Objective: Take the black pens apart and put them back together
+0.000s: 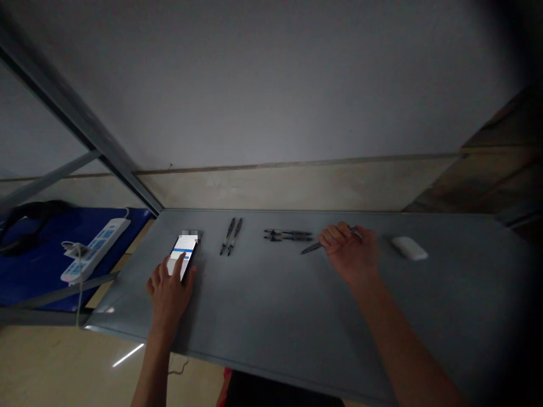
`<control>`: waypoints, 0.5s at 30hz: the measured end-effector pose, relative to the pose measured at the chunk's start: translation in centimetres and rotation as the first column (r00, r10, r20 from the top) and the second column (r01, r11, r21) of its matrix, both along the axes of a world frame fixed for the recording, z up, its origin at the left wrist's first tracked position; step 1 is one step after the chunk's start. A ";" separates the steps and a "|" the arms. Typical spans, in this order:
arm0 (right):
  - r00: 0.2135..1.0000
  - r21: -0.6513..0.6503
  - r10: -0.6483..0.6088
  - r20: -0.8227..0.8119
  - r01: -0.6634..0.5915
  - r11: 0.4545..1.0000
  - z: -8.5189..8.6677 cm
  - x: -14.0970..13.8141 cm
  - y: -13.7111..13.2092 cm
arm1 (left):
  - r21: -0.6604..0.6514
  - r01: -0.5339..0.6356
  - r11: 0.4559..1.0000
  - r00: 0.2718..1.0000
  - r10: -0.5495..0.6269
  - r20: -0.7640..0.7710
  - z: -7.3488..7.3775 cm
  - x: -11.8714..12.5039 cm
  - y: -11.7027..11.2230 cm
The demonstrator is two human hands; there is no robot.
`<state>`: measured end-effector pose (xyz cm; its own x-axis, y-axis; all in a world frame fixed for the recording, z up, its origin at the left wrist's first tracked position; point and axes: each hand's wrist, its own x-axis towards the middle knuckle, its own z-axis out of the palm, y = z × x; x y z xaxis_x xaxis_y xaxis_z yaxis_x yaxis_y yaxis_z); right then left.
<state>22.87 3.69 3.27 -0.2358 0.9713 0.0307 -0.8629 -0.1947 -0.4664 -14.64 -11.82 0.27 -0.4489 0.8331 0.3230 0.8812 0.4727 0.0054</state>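
Head view: dim light, both hands over the grey table (254, 305). Right hand (350, 251), right of centre, has its fingers curled closed on a pen (311, 247), tip pointing left. Left hand (169, 288), lower left of centre, fingers spread apart over a lit phone (185, 245), index finger at the screen; not clamped on it, as far as shows. State of things: two slanted pens (236, 236) laid out side by side, left of centre; at least two crosswise pens (288, 232) laid close together at mid-frame, exact count unclear; the held one not set down with either group. Materials: tabletop smooth, faintly glossy, thin-edged; pens slim, dark, with paler mid-barrels; at right, a white, rounded, pebble-like object (409, 249). Far left, a white oblong power strip (95, 249) on a flat blue surface (25, 277). Plain matte wall (271, 102) above.
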 end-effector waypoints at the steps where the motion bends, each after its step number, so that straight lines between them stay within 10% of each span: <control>1: 1.000 -0.005 0.000 0.019 0.000 1.000 0.0 0.0 0.0 | -0.005 0.002 1.000 1.000 -0.002 0.001 0.0 0.1 0.0; 15: 0.999 0.010 0.037 0.022 -0.037 0.999 -0.1 -0.2 0.0 | 0.164 0.086 0.983 0.986 -0.107 0.127 1.7 2.8 0.8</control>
<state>22.69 3.65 3.20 -0.2722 0.9616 0.0351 -0.8446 -0.2213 -0.4875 -11.87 -10.99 2.01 -0.4175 0.8182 0.3952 0.9086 0.3694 0.1950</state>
